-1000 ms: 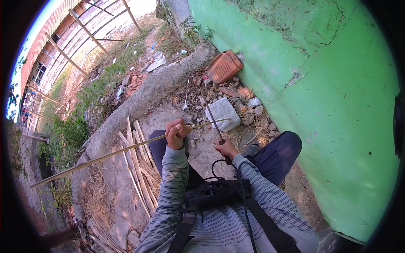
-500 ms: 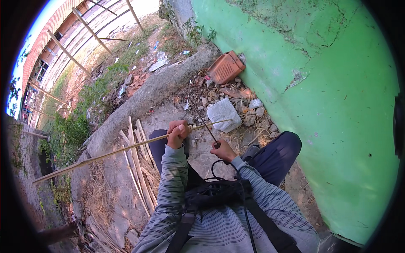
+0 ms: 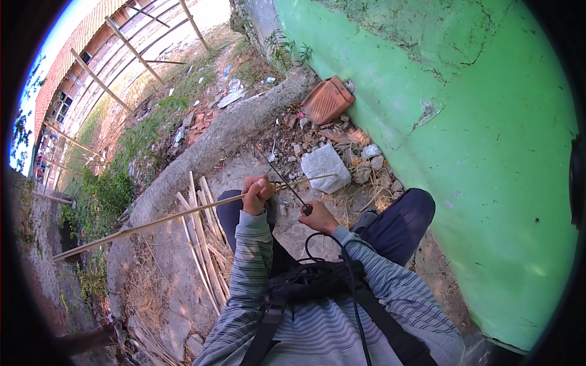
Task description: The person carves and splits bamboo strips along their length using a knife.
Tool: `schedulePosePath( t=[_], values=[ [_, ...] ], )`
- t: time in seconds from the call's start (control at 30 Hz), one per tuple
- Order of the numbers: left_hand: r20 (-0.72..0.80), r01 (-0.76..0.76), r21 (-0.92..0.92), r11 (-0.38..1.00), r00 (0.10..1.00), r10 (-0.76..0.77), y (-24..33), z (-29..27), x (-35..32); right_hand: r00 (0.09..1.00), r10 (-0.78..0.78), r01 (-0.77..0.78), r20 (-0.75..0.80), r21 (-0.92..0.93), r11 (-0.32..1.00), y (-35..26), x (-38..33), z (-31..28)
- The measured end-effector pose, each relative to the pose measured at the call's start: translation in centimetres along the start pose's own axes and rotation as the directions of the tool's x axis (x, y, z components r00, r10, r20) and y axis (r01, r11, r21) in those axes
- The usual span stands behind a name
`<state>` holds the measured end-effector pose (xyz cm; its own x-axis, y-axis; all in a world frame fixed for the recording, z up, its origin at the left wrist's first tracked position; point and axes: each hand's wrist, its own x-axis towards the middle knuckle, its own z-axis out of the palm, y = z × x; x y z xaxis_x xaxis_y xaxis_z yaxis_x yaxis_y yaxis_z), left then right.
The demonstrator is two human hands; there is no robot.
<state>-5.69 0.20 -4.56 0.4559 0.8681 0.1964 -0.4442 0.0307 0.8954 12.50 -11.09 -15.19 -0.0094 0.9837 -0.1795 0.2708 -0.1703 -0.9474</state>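
My left hand [image 3: 257, 193] is closed around a long, pale strip of split bamboo or wood [image 3: 152, 224]. The strip slants from the lower left up to the right, its far end above a whitish block [image 3: 325, 168]. Over by my right knee, my right hand [image 3: 321, 216] grips the dark handle of a knife [image 3: 278, 172]. Its long, thin, dark blade points up and to the left. Seen from above, the blade crosses the strip just right of my left fist; whether they touch I cannot tell.
Several split strips [image 3: 204, 238] lie on the ground beside my left leg. A terracotta roof tile [image 3: 328, 99] leans near the green wall [image 3: 476, 183] on the right, with rubble below it. A rough concrete ridge [image 3: 232, 134] runs diagonally ahead. A black cable [image 3: 353, 287] hangs at my chest.
My right hand has shifted slightly left, and the knife's tip has swung left toward my left fist. My left hand and the strip have hardly moved.
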Motion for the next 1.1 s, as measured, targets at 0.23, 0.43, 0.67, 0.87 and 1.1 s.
schedulePosePath(
  t=[0.23,0.43,0.67,0.87,1.1],
  values=[
    [0.080,-0.011,0.010,1.000,0.997,0.010,0.3,1.0,0.0,0.998,0.030,-0.035,-0.058,-0.097,0.995,1.6,0.3,-1.8],
    [0.105,0.036,-0.010,0.999,0.994,-0.035,-0.2,0.6,0.0,0.989,0.137,-0.138,-0.061,-0.005,0.990,2.6,0.6,-1.7],
    [0.075,-0.009,0.014,1.000,0.997,0.008,0.4,1.1,0.3,0.994,0.082,-0.086,-0.078,-0.049,0.995,3.5,1.6,-0.8],
    [0.026,-0.037,-0.019,0.999,0.999,0.038,-0.2,1.1,0.1,0.959,0.180,-0.219,-0.220,-0.171,0.960,6.2,2.7,-2.0],
    [0.040,-0.045,0.024,0.999,0.998,0.044,0.4,0.6,-0.3,0.999,0.010,-0.016,-0.044,-0.137,0.990,5.0,2.2,-0.4]
  ],
)
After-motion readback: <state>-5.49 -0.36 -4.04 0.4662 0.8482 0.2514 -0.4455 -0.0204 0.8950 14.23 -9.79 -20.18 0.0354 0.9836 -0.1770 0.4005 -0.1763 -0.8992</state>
